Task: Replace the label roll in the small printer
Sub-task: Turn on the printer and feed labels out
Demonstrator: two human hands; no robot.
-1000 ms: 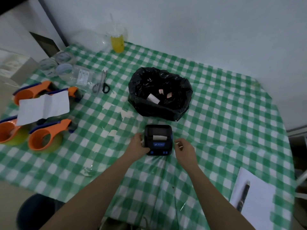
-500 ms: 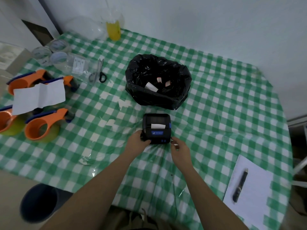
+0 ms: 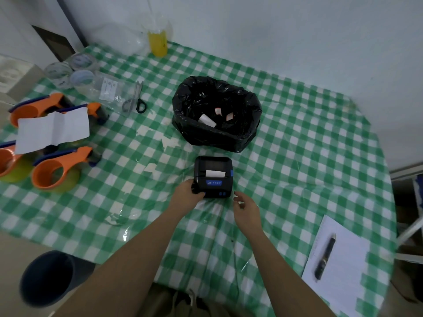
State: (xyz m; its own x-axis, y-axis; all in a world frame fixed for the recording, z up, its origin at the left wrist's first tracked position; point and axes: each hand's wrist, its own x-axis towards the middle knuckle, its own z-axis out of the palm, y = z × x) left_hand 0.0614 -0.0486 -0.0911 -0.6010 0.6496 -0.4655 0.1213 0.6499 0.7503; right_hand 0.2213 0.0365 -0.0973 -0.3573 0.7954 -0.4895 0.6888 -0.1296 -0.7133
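The small black printer (image 3: 213, 176) sits on the green checked tablecloth (image 3: 297, 156) near the table's middle, its lid closed and a short white label strip (image 3: 214, 173) sticking out of the slot. My left hand (image 3: 186, 197) grips the printer's near left corner. My right hand (image 3: 245, 205) hovers just off the near right corner, fingers loosely apart, touching nothing. Behind the printer stands a bin lined with a black bag (image 3: 216, 113), with a white roll core and paper scraps inside.
Orange tape dispensers (image 3: 57, 170) and a white paper sheet (image 3: 51, 131) lie at the left. Scissors (image 3: 137, 98) and clear tape rolls (image 3: 75, 72) are far left. A notepad (image 3: 343, 259) with a pen (image 3: 325, 257) lies near right. A yellow drink cup (image 3: 158, 42) stands at the back.
My right hand has drawn back slightly from the printer's right side. My left hand stays on the left corner. The view has shifted as my head moved.
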